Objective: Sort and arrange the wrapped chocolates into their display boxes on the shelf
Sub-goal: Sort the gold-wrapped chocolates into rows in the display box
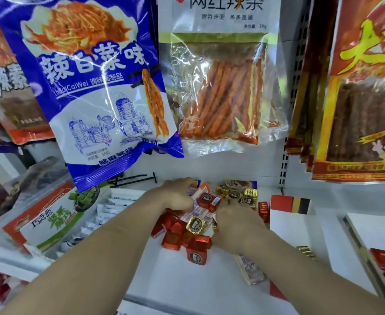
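Plainly, the chocolates (pixel 187 237) lie in a loose heap on the white shelf (pixel 187 283), red ones (pixel 196 255) toward the front and gold ones (pixel 247 196) at the back, with a white box (pixel 287 226) standing just to the right. Both hands are down in the heap. The left hand (pixel 177 194) has its fingers bent over the far side of the pile. The right hand (pixel 237 223) curls in from the near right, next to a gold piece (pixel 196 223) — whether either has hold of one I cannot tell, since the backs of the hands hide it. The chocolates look light, small and blocky, firm inside but dressed in slick foil that would crease and slide, so the heap will likely shift when prodded. I would pinch one gently by two opposite flat sides — not by the folded wrapper ends, which may tear or come open.
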